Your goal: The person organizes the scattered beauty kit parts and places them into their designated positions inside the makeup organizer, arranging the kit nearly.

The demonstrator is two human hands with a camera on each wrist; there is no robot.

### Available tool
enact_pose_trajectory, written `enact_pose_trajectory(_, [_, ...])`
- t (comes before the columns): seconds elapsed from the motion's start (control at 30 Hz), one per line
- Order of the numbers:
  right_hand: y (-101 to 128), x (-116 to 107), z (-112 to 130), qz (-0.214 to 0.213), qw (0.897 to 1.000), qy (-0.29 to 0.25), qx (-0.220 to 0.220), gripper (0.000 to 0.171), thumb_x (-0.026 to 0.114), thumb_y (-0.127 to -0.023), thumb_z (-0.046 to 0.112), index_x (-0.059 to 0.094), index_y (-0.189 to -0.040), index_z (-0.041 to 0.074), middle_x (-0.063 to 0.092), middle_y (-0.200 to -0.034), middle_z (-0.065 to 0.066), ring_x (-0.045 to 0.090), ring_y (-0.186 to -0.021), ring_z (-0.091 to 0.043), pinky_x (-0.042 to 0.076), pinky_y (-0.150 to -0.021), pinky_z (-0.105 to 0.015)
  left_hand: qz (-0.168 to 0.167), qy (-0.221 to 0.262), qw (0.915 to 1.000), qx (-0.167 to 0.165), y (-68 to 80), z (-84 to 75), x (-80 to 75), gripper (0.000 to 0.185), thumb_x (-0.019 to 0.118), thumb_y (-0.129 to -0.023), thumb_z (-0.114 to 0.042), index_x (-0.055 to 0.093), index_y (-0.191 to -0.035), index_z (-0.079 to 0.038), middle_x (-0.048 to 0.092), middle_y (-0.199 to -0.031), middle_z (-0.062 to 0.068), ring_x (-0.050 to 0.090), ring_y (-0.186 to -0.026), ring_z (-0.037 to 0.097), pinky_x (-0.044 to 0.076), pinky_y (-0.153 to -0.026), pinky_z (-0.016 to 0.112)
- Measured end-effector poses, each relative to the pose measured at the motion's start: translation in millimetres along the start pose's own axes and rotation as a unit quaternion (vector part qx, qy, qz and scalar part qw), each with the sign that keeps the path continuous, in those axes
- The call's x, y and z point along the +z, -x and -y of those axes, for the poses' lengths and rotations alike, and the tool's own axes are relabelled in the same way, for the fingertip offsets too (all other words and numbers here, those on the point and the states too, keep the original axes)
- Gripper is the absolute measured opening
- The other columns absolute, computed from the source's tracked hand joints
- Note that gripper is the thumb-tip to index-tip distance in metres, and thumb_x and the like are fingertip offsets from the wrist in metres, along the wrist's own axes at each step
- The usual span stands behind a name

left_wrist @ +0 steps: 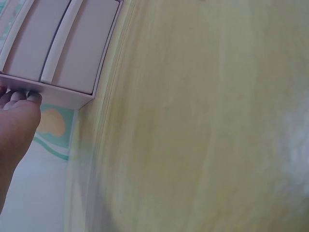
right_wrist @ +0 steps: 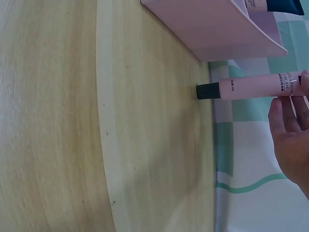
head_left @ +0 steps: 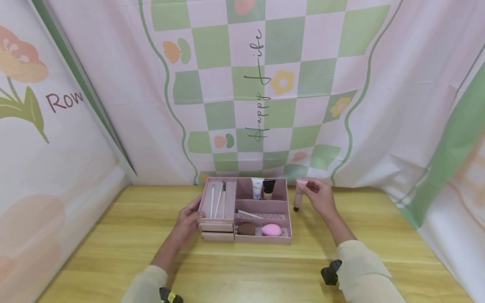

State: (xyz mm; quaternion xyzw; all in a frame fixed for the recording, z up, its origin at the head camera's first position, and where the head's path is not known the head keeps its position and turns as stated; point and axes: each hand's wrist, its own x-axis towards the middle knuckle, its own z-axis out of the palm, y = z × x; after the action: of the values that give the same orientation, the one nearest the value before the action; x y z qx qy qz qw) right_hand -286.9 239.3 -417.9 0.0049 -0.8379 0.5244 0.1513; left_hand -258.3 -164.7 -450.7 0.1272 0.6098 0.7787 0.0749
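- Pink organiser (head_left: 282, 235) sits mid-table (head_left: 113, 235); brushes, two tubes and sponges lie in its compartments.
- Left hand (head_left: 188, 219) holds the organiser's left side, fingertips (left_wrist: 19, 96) curled onto the edge above the drawers (left_wrist: 58, 43).
- Right hand (head_left: 320, 195) pinches a pink tube (head_left: 299, 194) by its top, just right of the organiser; black cap (right_wrist: 207, 90) down, at or just above the wood.
- Judgement: keep the left hand bracing the organiser, lift the tube clear of the wall, then lower it upright beside the other tubes (head_left: 262, 188).
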Motion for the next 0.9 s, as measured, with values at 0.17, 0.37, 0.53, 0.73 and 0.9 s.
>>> enact_pose_trajectory(0.17, [0, 1, 1, -0.008, 1.0, -0.003, 0.001, 0.037, 0.062, -0.093, 0.015, 0.059, -0.124, -0.006, 0.062, -0.124, -0.029, 0.052, -0.086, 0.014, 0.047, -0.082, 0.0, 0.0, 0.002, 1.0, -0.001, 0.1, 0.1, -0.4, 0.073, 0.046, -0.085, 0.003, 0.019, -0.153, 0.0, 0.014, -0.164, 0.02, 0.022, -0.147, 0.036, 0.044, -0.103, 0.012])
enact_pose_trajectory(0.37, [1, 5, 0, -0.028, 1.0, -0.006, 0.0, 0.034, 0.062, -0.093, 0.014, 0.061, -0.121, -0.005, 0.064, -0.12, -0.027, 0.052, -0.084, 0.014, 0.047, -0.079, 0.0, 0.007, -0.002, 1.0, 0.003, 0.0, 0.5, -1.5, 0.073, 0.045, -0.086, 0.004, 0.018, -0.154, 0.0, 0.014, -0.164, 0.02, 0.03, -0.144, 0.027, 0.044, -0.103, 0.012])
enact_pose_trajectory(0.53, [1, 7, 0, -0.036, 0.999, -0.012, -0.004, 0.032, 0.062, -0.092, 0.011, 0.062, -0.12, -0.005, 0.065, -0.118, -0.028, 0.053, -0.082, 0.014, 0.049, -0.077, -0.002, 0.008, -0.002, 1.0, 0.002, -0.1, 0.6, -1.5, 0.073, 0.045, -0.086, 0.004, 0.019, -0.154, -0.001, 0.014, -0.164, 0.019, 0.023, -0.147, 0.033, 0.044, -0.104, 0.012])
enact_pose_trajectory(0.73, [1, 2, 9, -0.044, 0.999, -0.021, -0.011, 0.032, 0.061, -0.093, 0.012, 0.061, -0.122, -0.004, 0.063, -0.122, -0.027, 0.053, -0.084, 0.014, 0.048, -0.079, -0.001, 0.019, -0.007, 0.9998, 0.003, -0.1, -0.3, -1.5, 0.072, 0.046, -0.087, 0.002, 0.018, -0.154, -0.001, 0.013, -0.164, 0.019, 0.017, -0.149, 0.039, 0.042, -0.107, 0.015])
enact_pose_trajectory(0.9, [-3, -7, 28, -0.051, 0.997, -0.025, -0.054, 0.032, 0.061, -0.093, 0.011, 0.061, -0.12, -0.006, 0.069, -0.108, -0.013, 0.055, -0.083, 0.013, 0.051, -0.077, -0.003, 0.016, -0.007, 0.9998, 0.0, 0.2, -0.4, -2.0, 0.073, 0.046, -0.087, 0.002, 0.018, -0.154, -0.002, 0.013, -0.165, 0.018, 0.018, -0.15, 0.037, 0.04, -0.108, 0.017])
